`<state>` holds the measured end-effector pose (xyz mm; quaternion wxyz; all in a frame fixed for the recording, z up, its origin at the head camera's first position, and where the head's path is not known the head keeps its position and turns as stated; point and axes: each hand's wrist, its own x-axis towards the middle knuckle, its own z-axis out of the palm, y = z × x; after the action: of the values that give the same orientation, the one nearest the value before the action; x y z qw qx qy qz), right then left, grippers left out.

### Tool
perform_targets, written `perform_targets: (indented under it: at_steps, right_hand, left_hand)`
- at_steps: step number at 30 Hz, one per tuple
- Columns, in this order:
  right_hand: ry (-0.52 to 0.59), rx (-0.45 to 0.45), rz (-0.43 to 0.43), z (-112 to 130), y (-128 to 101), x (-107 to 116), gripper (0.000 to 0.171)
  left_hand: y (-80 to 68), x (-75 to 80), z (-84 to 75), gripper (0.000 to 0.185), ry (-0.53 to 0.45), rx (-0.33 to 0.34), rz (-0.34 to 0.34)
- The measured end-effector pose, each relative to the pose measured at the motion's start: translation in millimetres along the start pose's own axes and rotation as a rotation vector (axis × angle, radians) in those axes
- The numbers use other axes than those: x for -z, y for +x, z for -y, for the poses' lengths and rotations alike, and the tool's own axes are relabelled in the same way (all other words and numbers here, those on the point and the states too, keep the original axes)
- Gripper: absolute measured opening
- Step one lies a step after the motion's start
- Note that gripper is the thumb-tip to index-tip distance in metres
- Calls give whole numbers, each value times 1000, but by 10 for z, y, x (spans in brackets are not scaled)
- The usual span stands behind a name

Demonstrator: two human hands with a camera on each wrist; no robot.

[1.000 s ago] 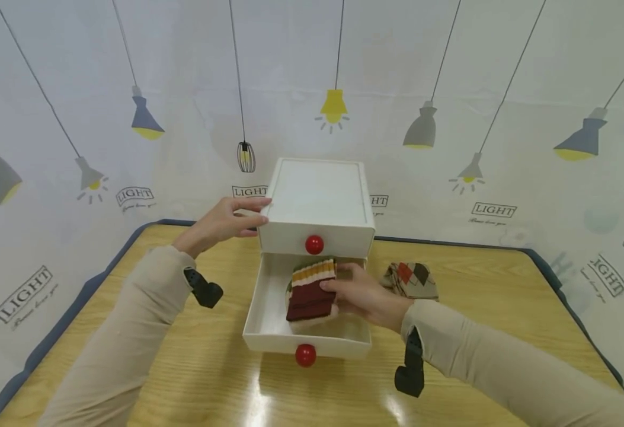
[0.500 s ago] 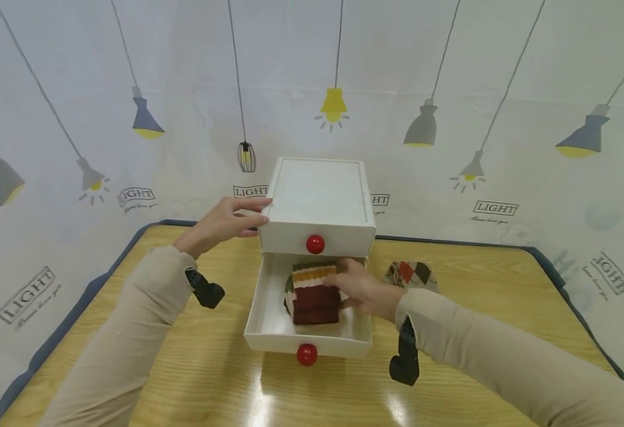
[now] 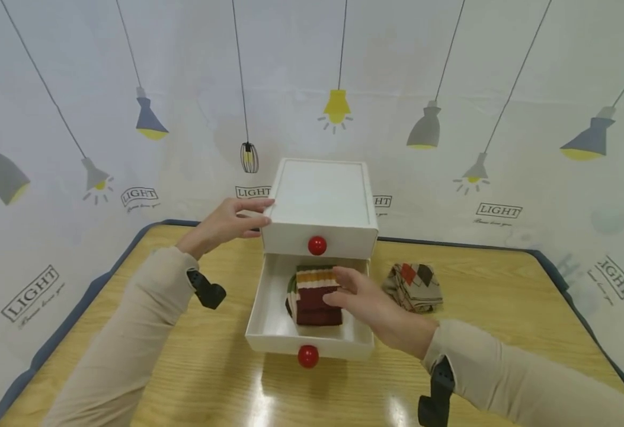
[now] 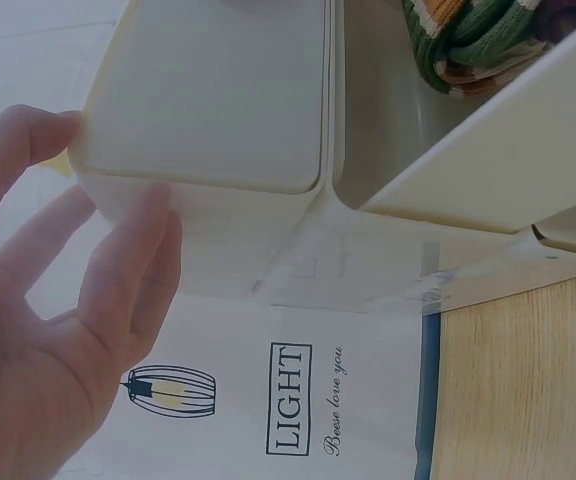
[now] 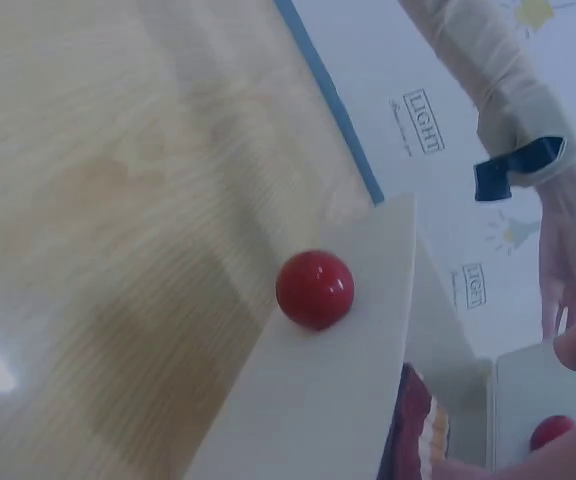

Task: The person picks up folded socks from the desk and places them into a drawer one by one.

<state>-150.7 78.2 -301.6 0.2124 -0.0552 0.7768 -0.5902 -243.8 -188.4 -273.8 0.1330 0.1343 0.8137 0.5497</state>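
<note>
Looking down in the head view, the left hand (image 3: 225,224) lies with straight fingers against the upper left corner of the small white plastic two-drawer chest (image 3: 319,204) at mid-frame, likely to steady it, while the right hand (image 3: 367,305) rests with relaxed, spread fingers on the folded maroon, cream and mustard striped socks (image 3: 314,292), which lie inside the pulled-out lower drawer (image 3: 269,320) with its round red knob (image 3: 308,356); whether the fingers merely touch or press I cannot tell. A folded beige argyle cloth (image 3: 414,286) sits apart on the glossy yellow wooden bench (image 3: 184,367), right of the chest. In the left wrist view the left hand (image 4: 58,330) shows its fingers extended along the chest's (image 4: 208,110) edge, with the socks' (image 4: 473,45) green and orange knit at the upper right. In the right wrist view only the red knob (image 5: 314,289) and the drawer front (image 5: 318,400) fill the centre. A white curtain printed with hanging lamps (image 3: 104,89) backs the bench.
</note>
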Motion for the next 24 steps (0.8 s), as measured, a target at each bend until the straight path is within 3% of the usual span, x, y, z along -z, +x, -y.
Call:
perform_targets:
  at_steps: [4,7,14,19,24]
  right_hand:
    - [32,74,45,-33,-160,10,43]
    - [64,121,135,-114,-292,5,32]
    - [81,258,319,-484,-476,-122,28]
    - [96,331,338,-744,-481,-242,37]
    - [115,365,282,-932,-464,-337,45]
  left_hand:
    - [-5,3,-7,52,3,1,-5]
    - [-8,-2,-15,52,-4,6,-10]
    - [1,-11,-37,52,-2,-5,-4]
    - [4,-14,-26,53,8,5,-10]
    - [-5,-16,-13,52,7,-1,-13]
